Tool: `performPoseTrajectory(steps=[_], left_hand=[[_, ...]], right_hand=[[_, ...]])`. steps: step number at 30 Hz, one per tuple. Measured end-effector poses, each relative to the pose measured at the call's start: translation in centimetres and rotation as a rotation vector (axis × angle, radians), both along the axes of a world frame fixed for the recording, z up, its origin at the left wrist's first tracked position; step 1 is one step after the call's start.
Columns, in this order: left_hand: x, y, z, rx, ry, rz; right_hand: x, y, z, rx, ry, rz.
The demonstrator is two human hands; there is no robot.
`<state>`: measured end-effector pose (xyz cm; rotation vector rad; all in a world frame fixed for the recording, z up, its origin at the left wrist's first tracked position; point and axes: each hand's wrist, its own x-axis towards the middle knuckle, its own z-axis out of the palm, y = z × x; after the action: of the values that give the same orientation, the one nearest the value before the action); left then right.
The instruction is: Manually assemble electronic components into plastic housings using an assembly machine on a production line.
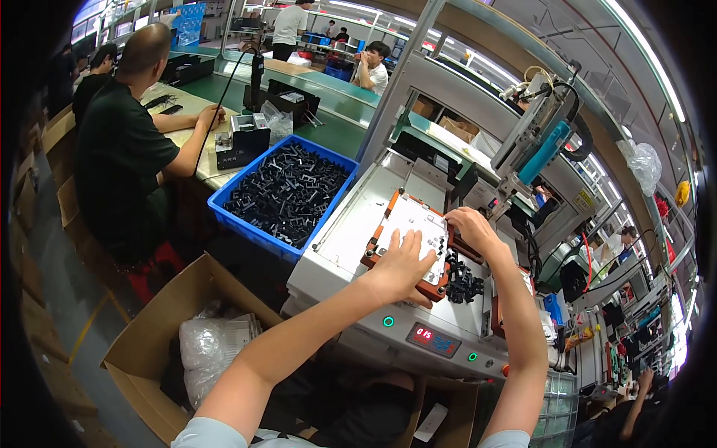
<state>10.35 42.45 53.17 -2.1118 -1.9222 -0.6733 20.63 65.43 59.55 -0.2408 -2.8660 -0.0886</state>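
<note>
An orange-brown fixture (435, 291) lies on the machine's pale bed, with a white plate (415, 221) in it that carries small dark spots. My left hand (399, 267) rests over the plate's near part with its fingers spread, and its thumb is partly hidden. At the plate's far right corner, the fingertips of my right hand (472, 227) are pinched together. Whatever they hold there is too small to make out. Just right of the fixture, below my right hand, is a small pile of black plastic clips (464, 284).
A blue bin (224, 196) full of small black parts stands to the left. An open cardboard box (153, 328) with bubble wrap is at lower left. A lit control panel (433, 339) faces me. A teal cylinder (544, 152) hangs above the bed. A co-worker (119, 149) sits at left.
</note>
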Motion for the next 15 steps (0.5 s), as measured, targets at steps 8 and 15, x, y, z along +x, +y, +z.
performPoseTrajectory(steps=[8, 15], left_hand=[[0.0, 0.0, -0.2, 0.016, -0.006, -0.003], [0.0, -0.3, 0.1, -0.003, 0.004, 0.001]], right_hand=[[0.8, -0.8, 1.2, -0.05, -0.039, 0.042], [0.3, 0.1, 0.5, -0.06, 0.065, 0.102]])
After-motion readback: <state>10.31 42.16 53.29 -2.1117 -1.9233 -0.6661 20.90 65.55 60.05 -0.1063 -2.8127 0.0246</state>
